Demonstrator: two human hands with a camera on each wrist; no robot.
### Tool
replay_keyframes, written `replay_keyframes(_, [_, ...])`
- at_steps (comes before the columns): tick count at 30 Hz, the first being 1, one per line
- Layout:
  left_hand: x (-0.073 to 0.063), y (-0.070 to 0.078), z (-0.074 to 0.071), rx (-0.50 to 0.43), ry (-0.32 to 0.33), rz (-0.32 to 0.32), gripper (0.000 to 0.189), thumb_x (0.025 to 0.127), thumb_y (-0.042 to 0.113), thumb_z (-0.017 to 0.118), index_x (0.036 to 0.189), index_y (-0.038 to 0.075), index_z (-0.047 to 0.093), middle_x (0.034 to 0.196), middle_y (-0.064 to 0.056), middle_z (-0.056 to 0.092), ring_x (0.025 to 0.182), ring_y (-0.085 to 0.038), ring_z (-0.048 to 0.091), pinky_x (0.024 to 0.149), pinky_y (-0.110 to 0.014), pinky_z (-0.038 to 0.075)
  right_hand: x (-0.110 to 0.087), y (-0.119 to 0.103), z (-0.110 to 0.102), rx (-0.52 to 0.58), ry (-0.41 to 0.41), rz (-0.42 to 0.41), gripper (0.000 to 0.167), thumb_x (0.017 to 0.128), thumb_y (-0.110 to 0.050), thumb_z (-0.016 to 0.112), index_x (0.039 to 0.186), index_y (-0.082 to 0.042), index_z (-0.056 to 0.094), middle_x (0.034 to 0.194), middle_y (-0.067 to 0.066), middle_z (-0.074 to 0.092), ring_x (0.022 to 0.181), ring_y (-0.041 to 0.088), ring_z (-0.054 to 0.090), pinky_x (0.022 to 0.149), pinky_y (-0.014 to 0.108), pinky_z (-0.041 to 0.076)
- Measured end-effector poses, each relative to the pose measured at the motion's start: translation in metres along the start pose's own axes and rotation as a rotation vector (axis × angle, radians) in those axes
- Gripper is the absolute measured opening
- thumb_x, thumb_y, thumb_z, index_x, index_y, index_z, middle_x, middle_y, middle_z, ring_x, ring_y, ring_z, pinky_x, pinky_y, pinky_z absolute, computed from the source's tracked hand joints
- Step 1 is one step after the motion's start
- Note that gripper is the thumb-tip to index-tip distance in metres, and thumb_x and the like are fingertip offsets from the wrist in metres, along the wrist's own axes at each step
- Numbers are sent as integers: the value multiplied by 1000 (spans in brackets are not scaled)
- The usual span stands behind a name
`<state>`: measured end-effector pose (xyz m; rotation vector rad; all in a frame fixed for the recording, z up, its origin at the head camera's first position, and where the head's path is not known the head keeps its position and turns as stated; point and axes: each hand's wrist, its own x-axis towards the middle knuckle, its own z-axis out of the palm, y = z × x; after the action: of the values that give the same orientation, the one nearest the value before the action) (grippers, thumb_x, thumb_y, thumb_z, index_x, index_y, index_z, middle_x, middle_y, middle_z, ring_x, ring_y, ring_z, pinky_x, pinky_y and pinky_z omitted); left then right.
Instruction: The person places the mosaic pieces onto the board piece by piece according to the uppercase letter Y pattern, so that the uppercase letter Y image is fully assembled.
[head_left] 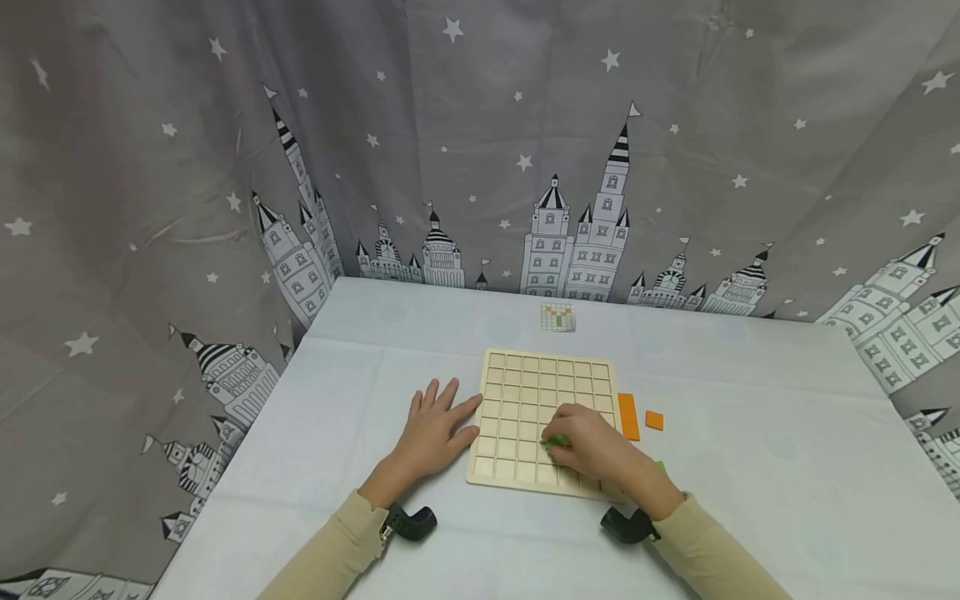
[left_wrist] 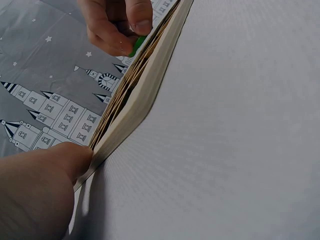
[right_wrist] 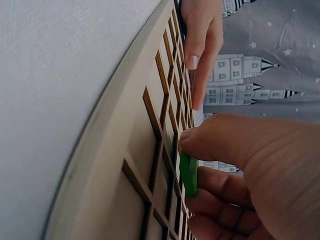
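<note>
A pale wooden grid board (head_left: 513,377) lies flat on the white table, its cells bare where they show. My right hand (head_left: 603,446) is over the lower middle of the board and pinches a small green tile (right_wrist: 188,175) between thumb and fingers. In the right wrist view the tile is tilted on edge, close over the grid. My left hand (head_left: 431,433) rests on the cloth with fingers spread, its thumb and index finger at the board's left edge. The left wrist view shows the left thumb (left_wrist: 70,157) against the board's side.
Right of the board lie an orange strip (head_left: 628,417) and an orange square tile (head_left: 654,420). A green piece (head_left: 661,466) shows partly behind the right wrist. Beyond the board lies a small pattern card (head_left: 558,317). A grey castle-print curtain (head_left: 480,125) hangs behind the table.
</note>
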<state>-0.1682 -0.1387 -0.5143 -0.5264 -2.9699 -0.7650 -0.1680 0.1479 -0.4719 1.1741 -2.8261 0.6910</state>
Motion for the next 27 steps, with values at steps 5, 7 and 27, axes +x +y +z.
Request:
replay_keyframes(5, [0,0,2,-7,-12,6,50,100,36,59,147,19,58,161,-27,36,152,-55,20,118,-74,16,-2,-3,2,25,-12,13,10,86,-5,76,94,-8,80,91,0,69,81,10,60,73,22,54])
replay_keyframes(7, [1,0,1,0,-2,7,49,100,36,59,146,19,58,161,-27,37,152,-55,21,118,-74,17,-2,-5,3,37,-20,26,10,86,-5,77,94,-9,80,91,-1,68,82,8,59,73,22,54])
replay_keyframes(27, [0,0,-2,0,7,5,49,100,35,61,145,19,59,160,-27,38,152,-56,22,118,-75,17,0,-10,6,75,-72,50,11,87,-7,75,96,-11,81,90,-6,63,80,4,51,71,20,51])
